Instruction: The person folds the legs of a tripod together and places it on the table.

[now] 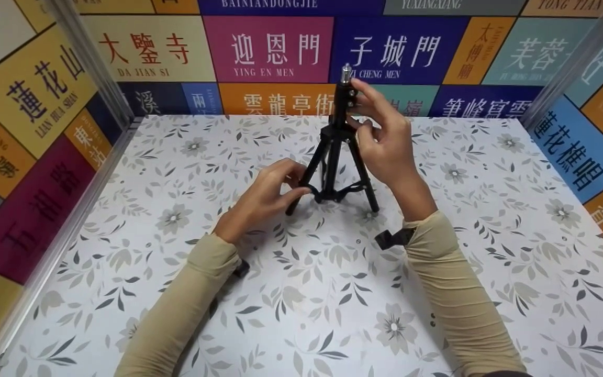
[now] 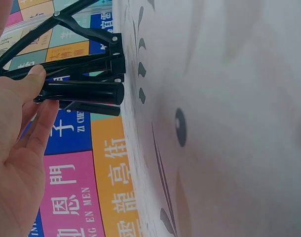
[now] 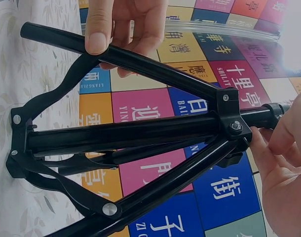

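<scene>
A small black tripod (image 1: 331, 167) stands upright on the table with its legs spread and a silver screw stud (image 1: 346, 74) at its top. My left hand (image 1: 267, 188) pinches the left leg low down; in the left wrist view the thumb lies on one side of that leg (image 2: 84, 92), fingers on the other. My right hand (image 1: 389, 141) holds the upper column from the right, its index fingertip near the knobs (image 1: 352, 97). Seen from the right wrist, the braces (image 3: 61, 89) join the legs to the centre tube (image 3: 126, 133), and part of the right hand's grip lies out of view.
A white table top (image 1: 490, 235) with grey leaves and flowers lies under the tripod. Colourful panels (image 1: 275, 50) with lettering stand behind it and along both sides. Black wrist mounts (image 1: 393, 239) stick out by the sleeves.
</scene>
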Motion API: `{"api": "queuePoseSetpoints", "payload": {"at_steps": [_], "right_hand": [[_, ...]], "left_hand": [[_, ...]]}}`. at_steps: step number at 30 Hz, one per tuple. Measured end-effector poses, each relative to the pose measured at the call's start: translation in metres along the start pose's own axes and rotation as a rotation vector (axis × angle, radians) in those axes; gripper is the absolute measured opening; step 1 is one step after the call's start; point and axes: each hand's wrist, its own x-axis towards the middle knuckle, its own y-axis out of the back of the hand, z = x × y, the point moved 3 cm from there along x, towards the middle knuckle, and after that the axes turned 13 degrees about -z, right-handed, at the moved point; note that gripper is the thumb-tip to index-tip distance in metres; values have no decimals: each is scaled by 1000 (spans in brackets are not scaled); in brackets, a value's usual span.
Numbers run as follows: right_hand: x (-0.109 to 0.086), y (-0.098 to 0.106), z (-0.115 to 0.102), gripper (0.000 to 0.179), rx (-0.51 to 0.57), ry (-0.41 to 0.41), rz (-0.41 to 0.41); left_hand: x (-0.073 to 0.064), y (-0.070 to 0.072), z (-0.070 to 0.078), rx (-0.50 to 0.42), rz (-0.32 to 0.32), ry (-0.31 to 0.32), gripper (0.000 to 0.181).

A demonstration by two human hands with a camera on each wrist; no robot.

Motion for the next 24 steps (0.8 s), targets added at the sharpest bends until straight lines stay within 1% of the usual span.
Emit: {"api": "queuePoseSetpoints", "payload": {"at_steps": [4,11,16,19,24], "right_hand": [[0,0,0,73,11,4,2],[0,0,1,72,-3,13,3],[0,0,-1,69,-12,-10,27],[0,-1,-7,66,-34,-23,34],[1,-3,-27,63,-63,-21,25]], "left_hand": [[0,0,0,-7,6,-4,26],[1,-1,0,7,21,-6,25],[2,-2,1,20,28,-12,25],[2,-2,1,31,35,-19,25],[4,-2,2,27,42,-19,25]]}}
